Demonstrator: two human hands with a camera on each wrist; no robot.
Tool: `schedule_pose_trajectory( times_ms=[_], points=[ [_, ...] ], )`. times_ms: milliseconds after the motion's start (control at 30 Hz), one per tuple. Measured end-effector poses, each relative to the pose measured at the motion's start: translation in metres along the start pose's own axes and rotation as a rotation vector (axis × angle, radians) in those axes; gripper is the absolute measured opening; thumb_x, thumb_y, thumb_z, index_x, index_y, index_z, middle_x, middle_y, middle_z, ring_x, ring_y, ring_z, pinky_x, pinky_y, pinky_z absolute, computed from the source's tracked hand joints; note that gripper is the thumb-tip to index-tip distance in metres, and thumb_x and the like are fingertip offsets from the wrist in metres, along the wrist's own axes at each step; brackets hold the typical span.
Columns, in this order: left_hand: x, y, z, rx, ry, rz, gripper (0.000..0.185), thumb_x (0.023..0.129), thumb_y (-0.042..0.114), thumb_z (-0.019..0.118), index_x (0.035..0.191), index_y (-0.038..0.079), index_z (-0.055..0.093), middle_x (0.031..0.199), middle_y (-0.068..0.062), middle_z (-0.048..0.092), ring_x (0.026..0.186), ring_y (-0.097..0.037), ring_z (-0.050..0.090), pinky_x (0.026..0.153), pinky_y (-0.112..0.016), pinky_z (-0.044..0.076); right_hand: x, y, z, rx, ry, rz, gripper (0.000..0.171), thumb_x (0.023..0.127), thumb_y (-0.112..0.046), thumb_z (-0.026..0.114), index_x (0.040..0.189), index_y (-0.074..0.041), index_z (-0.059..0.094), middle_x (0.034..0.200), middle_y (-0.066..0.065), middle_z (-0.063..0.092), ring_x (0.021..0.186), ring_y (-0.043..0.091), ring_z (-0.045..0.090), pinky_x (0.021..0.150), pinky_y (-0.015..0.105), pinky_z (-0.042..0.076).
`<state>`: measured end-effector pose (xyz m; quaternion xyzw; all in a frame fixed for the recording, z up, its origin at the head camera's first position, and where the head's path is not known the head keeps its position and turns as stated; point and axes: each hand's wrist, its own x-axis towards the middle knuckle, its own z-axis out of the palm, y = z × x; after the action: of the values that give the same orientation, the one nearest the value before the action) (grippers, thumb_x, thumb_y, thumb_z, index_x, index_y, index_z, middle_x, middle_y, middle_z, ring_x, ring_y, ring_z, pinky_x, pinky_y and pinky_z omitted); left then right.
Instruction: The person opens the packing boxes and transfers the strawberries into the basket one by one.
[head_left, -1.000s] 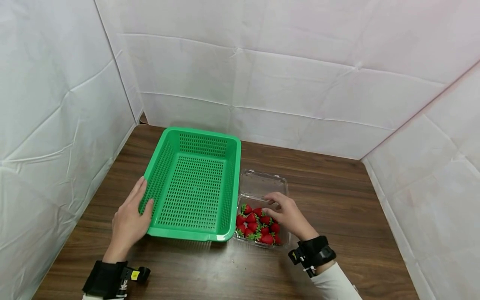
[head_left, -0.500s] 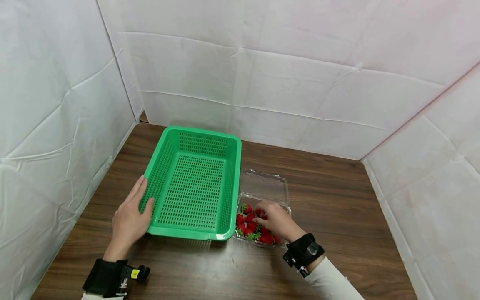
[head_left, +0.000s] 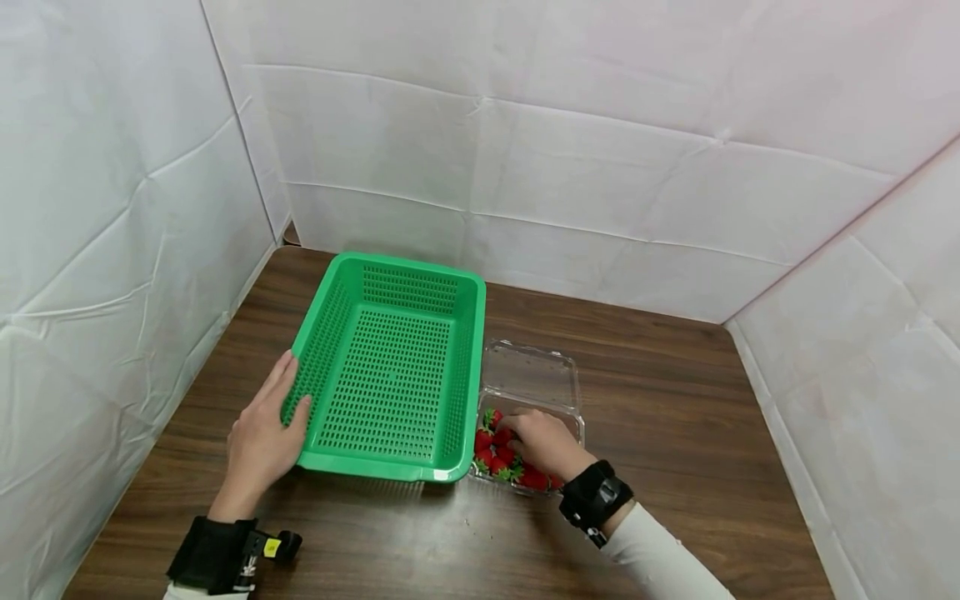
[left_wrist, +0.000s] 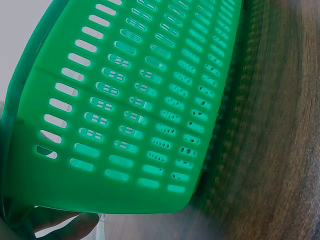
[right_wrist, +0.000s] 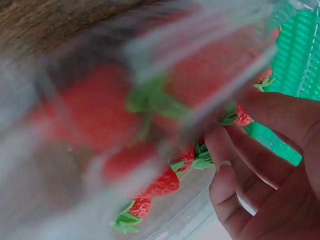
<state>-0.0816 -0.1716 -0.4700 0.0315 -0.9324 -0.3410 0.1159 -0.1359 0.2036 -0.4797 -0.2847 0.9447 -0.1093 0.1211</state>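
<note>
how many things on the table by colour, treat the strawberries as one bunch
green: 1, the basket
clear: 1, the open clamshell box
red: 1, the bunch of strawberries
total: 3

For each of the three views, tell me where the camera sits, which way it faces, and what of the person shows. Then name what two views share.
Head: worn on the head, looking forward and down at the wooden table; shows the left hand on the green basket, the right hand in the clear clamshell of strawberries, both wrist straps.
Left wrist: beside the basket's slotted wall; only a fingertip shows.
Right wrist: close, blurred, on the strawberries; fingers show.
Shared: the green basket appears in all three.
</note>
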Motion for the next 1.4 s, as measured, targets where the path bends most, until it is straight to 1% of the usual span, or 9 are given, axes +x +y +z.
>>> schedule_pose_trajectory(
  times_ms=[33,133,233,467,700,900,1067,1167,1400],
  points=[
    [0.0,0.0,0.0,0.001,0.002,0.001,0.056,0.1,0.023,0.051,0.152,0.012,0.032,0.159,-0.007,0.031,0.066,-0.028,0.058,0.043,-0.031,0.028,0.001,0.0,0.0,-0.01,-0.003,-0.002,0.024,0.088,-0.007,0.069,0.111,-0.012,0.072,0.107,0.005,0.071,0.097,0.02,0.068,0.076,0.035,0.055],
    [-0.001,0.0,0.0,0.004,-0.001,-0.002,0.056,0.1,0.024,0.05,0.152,0.012,0.032,0.159,-0.006,0.03,0.056,-0.022,0.051,0.043,-0.03,0.027,0.003,-0.001,0.001,-0.029,-0.001,-0.008,0.024,0.088,-0.007,0.069,0.111,-0.011,0.072,0.106,0.005,0.072,0.096,0.02,0.068,0.076,0.035,0.055],
    [-0.001,0.0,0.0,0.008,-0.005,-0.007,0.056,0.1,0.024,0.05,0.153,0.013,0.032,0.16,-0.006,0.029,0.053,-0.018,0.045,0.043,-0.03,0.026,0.005,-0.001,0.002,-0.039,0.009,-0.009,0.022,0.087,-0.006,0.069,0.109,-0.012,0.073,0.103,0.005,0.072,0.093,0.02,0.068,0.076,0.035,0.055],
    [-0.002,0.0,0.001,0.001,0.007,-0.004,0.056,0.1,0.024,0.051,0.152,0.013,0.033,0.16,-0.003,0.028,0.062,-0.024,0.055,0.043,-0.03,0.027,0.01,-0.003,0.003,-0.066,-0.013,-0.011,0.02,0.086,-0.009,0.072,0.106,-0.012,0.073,0.1,0.005,0.071,0.09,0.021,0.068,0.072,0.037,0.055],
    [-0.002,0.0,0.001,0.012,-0.004,-0.004,0.058,0.1,0.023,0.051,0.153,0.014,0.031,0.16,-0.005,0.028,0.056,-0.02,0.05,0.042,-0.03,0.026,0.012,-0.002,0.006,-0.091,-0.013,-0.019,0.019,0.086,-0.009,0.072,0.105,-0.013,0.072,0.098,0.006,0.068,0.087,0.022,0.066,0.068,0.036,0.053],
    [-0.002,0.0,0.002,0.005,-0.007,-0.008,0.058,0.1,0.024,0.051,0.153,0.014,0.03,0.16,-0.004,0.027,0.072,-0.031,0.061,0.043,-0.03,0.027,0.011,-0.002,0.008,-0.127,0.0,-0.038,0.017,0.086,-0.01,0.071,0.103,-0.013,0.072,0.095,0.004,0.066,0.083,0.02,0.065,0.065,0.034,0.052],
    [-0.002,0.0,0.002,0.011,-0.009,-0.007,0.058,0.1,0.025,0.05,0.153,0.015,0.03,0.16,-0.005,0.028,0.055,-0.021,0.05,0.042,-0.03,0.026,0.009,-0.002,0.005,-0.124,0.021,-0.044,0.021,0.086,-0.01,0.071,0.107,-0.013,0.072,0.097,0.005,0.066,0.083,0.019,0.066,0.065,0.034,0.053],
    [-0.002,0.0,0.002,0.013,-0.006,-0.006,0.058,0.1,0.025,0.05,0.153,0.015,0.03,0.16,-0.004,0.028,0.05,-0.016,0.043,0.041,-0.03,0.025,0.007,-0.003,0.001,-0.117,0.024,-0.029,0.023,0.087,-0.011,0.071,0.11,-0.012,0.071,0.101,0.006,0.068,0.086,0.02,0.067,0.067,0.034,0.053],
    [-0.002,0.001,0.002,0.018,-0.005,-0.006,0.058,0.101,0.026,0.049,0.154,0.016,0.029,0.16,-0.003,0.027,0.044,-0.013,0.033,0.041,-0.029,0.025,0.004,-0.008,-0.015,-0.077,0.024,0.041,0.029,0.09,-0.013,0.067,0.119,-0.007,0.067,0.109,0.011,0.068,0.091,0.024,0.068,0.073,0.038,0.055]
  ],
)
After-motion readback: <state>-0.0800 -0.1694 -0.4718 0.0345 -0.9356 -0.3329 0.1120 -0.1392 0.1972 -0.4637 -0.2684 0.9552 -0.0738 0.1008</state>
